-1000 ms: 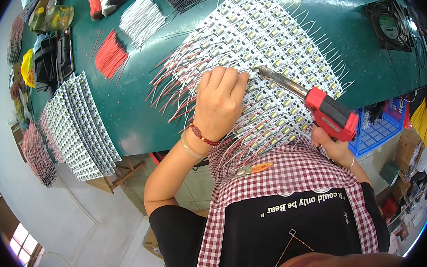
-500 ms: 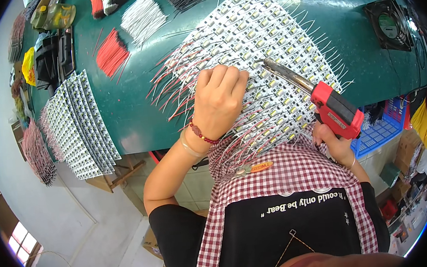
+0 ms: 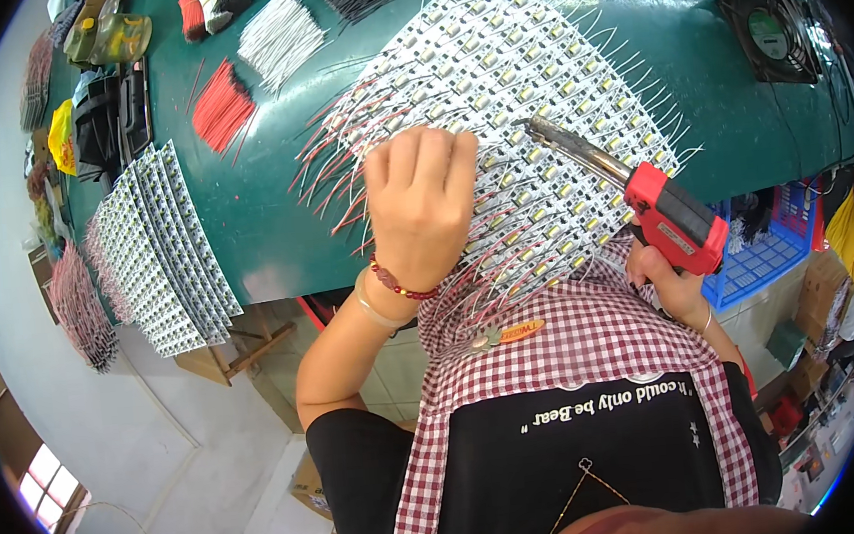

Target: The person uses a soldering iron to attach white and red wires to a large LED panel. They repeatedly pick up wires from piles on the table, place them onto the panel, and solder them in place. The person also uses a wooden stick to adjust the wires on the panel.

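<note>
your right hand (image 3: 667, 280) grips a red-and-black pistol-shaped soldering tool (image 3: 676, 215) over the white circuit-board sheet (image 3: 555, 81); your left hand (image 3: 417, 195) curls over the sheet's left part, its hold hidden

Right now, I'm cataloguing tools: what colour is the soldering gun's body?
The gun's body is red and black, clearest in the head view.

To the right of your left fingers (image 3: 423, 157), the soldering gun (image 3: 650, 191) has a smooth red-and-black plastic body and a metal barrel (image 3: 589, 155), darkened toward its tip; beneath them, circuit boards (image 3: 501, 65), rough with mounted parts; beyond, a glossy green table (image 3: 241, 201); nearer you, a matt checked-cloth apron (image 3: 564, 357).
</note>
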The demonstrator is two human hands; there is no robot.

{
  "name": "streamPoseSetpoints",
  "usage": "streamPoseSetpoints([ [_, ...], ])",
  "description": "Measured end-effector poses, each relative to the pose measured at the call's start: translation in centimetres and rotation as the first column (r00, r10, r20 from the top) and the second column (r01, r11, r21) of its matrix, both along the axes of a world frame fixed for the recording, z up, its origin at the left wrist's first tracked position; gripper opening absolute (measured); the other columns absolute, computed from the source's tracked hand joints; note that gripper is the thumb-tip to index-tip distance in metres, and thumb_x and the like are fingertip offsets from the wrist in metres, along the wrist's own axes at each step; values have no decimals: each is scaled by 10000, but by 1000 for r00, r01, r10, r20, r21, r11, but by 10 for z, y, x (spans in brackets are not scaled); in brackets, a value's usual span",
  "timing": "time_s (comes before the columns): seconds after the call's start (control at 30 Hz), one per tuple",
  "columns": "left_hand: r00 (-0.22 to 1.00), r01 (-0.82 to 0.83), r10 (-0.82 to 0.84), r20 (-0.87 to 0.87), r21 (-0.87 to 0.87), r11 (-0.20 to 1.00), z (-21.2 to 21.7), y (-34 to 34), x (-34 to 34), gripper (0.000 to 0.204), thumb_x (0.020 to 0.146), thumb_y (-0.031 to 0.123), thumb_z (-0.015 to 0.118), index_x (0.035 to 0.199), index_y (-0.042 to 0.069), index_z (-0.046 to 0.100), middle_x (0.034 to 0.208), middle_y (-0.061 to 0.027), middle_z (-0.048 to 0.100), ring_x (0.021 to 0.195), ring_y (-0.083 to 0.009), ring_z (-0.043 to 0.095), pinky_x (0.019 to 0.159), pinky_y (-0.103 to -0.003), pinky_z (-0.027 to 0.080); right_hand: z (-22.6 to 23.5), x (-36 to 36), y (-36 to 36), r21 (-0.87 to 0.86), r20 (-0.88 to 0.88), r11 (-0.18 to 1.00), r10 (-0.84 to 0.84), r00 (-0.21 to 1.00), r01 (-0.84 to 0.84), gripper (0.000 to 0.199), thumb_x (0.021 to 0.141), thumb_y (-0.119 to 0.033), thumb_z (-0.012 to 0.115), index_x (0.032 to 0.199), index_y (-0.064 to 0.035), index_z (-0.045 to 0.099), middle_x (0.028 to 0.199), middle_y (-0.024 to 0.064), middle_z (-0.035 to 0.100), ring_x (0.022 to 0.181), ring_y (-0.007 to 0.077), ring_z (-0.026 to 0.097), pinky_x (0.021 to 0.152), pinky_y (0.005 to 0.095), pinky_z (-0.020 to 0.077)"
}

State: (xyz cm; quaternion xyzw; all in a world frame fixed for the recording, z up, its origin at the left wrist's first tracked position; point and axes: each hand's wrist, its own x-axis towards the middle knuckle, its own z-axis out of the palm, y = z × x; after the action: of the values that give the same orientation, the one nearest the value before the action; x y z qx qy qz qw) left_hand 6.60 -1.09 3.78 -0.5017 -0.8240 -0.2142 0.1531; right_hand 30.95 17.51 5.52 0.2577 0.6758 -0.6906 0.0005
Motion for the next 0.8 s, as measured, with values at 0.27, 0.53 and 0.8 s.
streamPoseSetpoints([
  [0.27,968,121,-124,217,29,992,-21,0,16,310,718,-3,600,1021,25,661,757,-54,455,700,-213,475,646,-340,380,-4,8,1,-5,90,997,77,993,-77,360,954,-104,543,1268,41,444,683,70,533,577,143,525,565,296,459],
  [0.53,964,156,-157,213,23,988,-21,-1,16,255,742,27,606,990,-23,636,795,-85,462,744,-232,486,671,-341,405,-2,6,1,-53,89,996,83,993,-78,239,946,-97,554,1140,23,483,715,70,541,599,136,531,571,290,461],
  [0.8,962,143,-148,229,37,989,-21,2,16,293,711,-12,602,1000,-14,652,762,-69,451,704,-220,473,646,-343,390,-14,15,1,101,109,982,147,983,-158,252,946,-139,567,1119,23,483,717,65,546,596,131,529,568,283,455],
])
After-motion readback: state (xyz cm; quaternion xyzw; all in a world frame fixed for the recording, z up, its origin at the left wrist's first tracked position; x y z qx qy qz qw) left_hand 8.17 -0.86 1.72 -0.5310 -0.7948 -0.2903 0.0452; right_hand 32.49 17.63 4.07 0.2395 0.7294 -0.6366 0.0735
